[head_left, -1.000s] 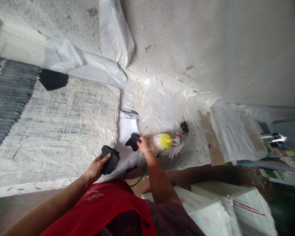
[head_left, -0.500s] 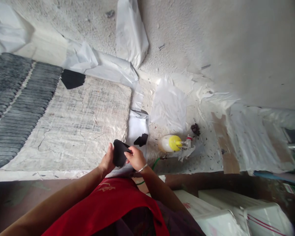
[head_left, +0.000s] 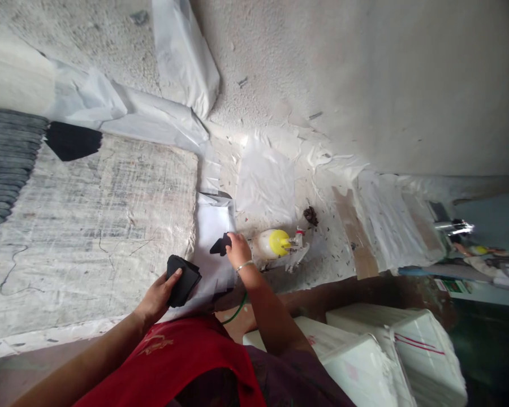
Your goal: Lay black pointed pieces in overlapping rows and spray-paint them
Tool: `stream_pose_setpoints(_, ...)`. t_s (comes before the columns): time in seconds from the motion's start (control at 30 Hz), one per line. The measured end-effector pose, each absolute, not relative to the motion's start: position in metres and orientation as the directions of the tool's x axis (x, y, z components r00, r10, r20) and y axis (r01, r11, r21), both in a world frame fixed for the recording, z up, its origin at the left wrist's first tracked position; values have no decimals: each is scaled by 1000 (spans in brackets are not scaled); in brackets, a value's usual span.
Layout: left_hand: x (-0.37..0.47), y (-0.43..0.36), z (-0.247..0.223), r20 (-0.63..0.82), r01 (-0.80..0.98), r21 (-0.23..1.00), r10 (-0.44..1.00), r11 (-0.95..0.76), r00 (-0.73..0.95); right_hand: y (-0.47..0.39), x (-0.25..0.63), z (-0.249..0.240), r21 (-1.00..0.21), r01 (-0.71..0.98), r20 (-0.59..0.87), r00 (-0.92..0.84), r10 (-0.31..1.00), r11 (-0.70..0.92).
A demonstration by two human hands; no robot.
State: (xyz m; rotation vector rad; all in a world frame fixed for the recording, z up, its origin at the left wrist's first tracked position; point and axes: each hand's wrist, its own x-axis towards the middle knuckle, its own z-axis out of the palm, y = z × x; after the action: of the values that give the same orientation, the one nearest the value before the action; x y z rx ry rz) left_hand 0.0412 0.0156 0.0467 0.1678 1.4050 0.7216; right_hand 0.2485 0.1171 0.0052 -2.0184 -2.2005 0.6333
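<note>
Left hand (head_left: 158,296): its grip is closed on a stack of black pieces (head_left: 182,282), thumb on top, above the near edge of the counter (head_left: 333,264).
Right hand (head_left: 239,250): a narrow pinch on the right-hand end of the small black pieces (head_left: 219,245); how many are there, I cannot tell.
White sheet (head_left: 212,219): under the small black pieces, between the pale woven cloth (head_left: 148,186) and the bottle (head_left: 271,244); whether the pieces lie flat or are slightly lifted is hard to tell.
Handling the pieces: best done one at a time, I judge, taken by the edge so that thin layers do not cling together.
Stack care: the edges look a little fanned, so a firm thumb and an occasional squaring would help.
Elbow room: the bottle with its yellow top lies just beside the right hand; a short, low reach should avoid knocking it.
Apron (head_left: 186,362): red, with a gold mark too unclear to read.
White bundles (head_left: 426,362): red stripes and a faint reddish print, no legible words.
Packet (head_left: 453,286): green and white, far right; its lettering is too small to read.
</note>
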Motion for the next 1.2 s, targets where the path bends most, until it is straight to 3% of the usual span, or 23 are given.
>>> stream_pose_setpoints(0.13,43,9,40,-834,-386,480,546,788,77,148,265,-12,-259,954,-280,-225,933,152)
stream_pose_setpoints(0.23,41,6,35,-827,-412,474,554,779,97,154,270,-9,-265,952,-290,-232,928,155)
stream_pose_setpoints(0.3,39,7,35,-829,-406,481,554,777,77,152,274,-2,-351,929,-276,-225,934,121)
stream_pose_setpoints(0.47,36,13,39,-833,-407,476,548,780,76,141,290,9,-717,695,-298,-236,925,-54)
stream_pose_setpoints(0.57,37,15,34,-818,-441,453,558,775,140,135,292,1,-801,563,-415,-281,865,-202)
stream_pose_setpoints(0.67,36,17,28,-783,-427,468,587,773,205,133,284,-15,-707,654,-513,-210,833,-270)
stream_pose_setpoints(0.83,27,29,30,-716,-206,588,622,782,319,133,268,-33,-397,907,-446,-57,893,-140)
stream_pose_setpoints(1.07,43,89,21,-628,160,769,687,619,365,108,289,4,-406,913,-230,-54,972,-46)
stream_pose_setpoints(1.2,72,122,9,-607,426,783,706,453,364,84,303,37,-508,860,-185,-49,982,-53)
